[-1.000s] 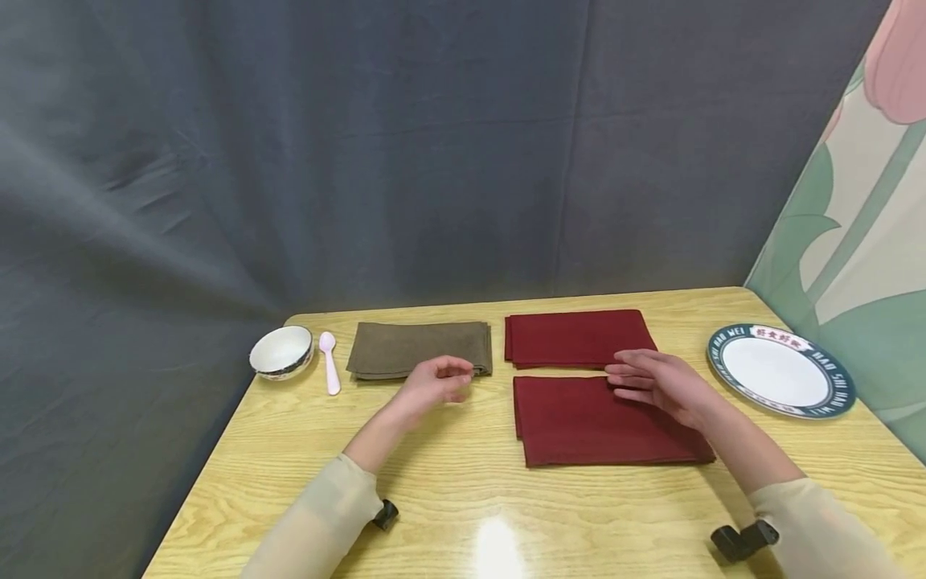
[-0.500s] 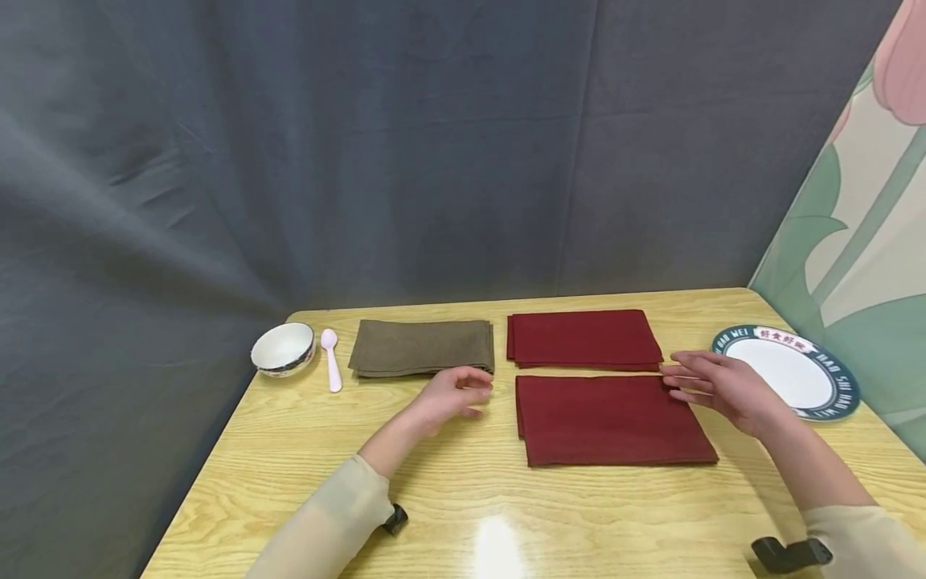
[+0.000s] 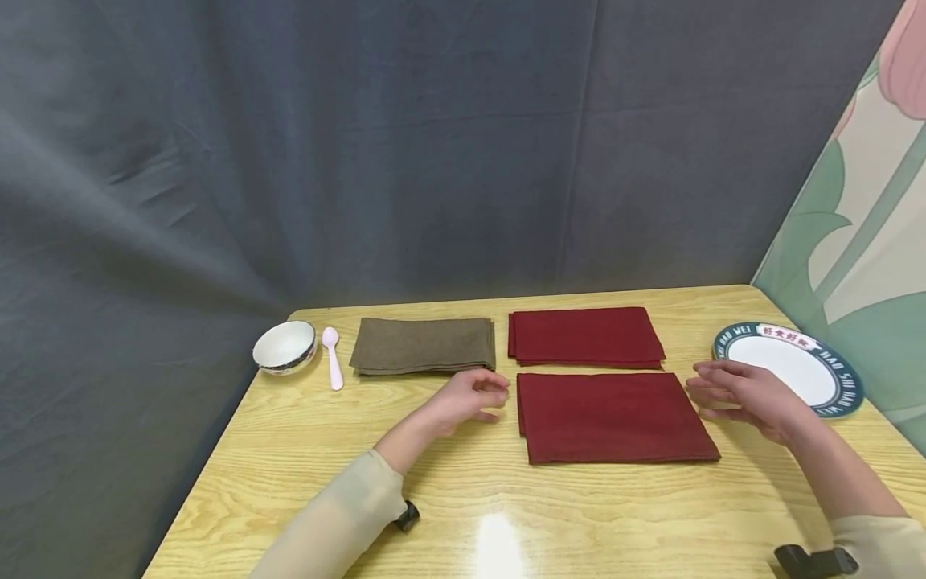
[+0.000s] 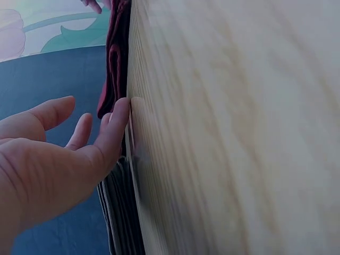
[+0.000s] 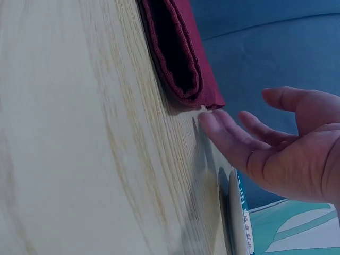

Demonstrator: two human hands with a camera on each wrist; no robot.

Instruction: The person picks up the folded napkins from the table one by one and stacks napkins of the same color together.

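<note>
Between both hands | near red napkin (image 3: 611, 414) | fingers (image 3: 712, 384) relaxed, holding nothing

Head view: high over the counter's (image 3: 448, 498) near edge, facing the far edge, whole top in frame. Wrist views: close, grazing the surface, rolled sideways. Left wrist shares the near red cloth (image 4: 112, 58), right wrist apparently the same cloth's right corner (image 5: 183, 58).
</note>
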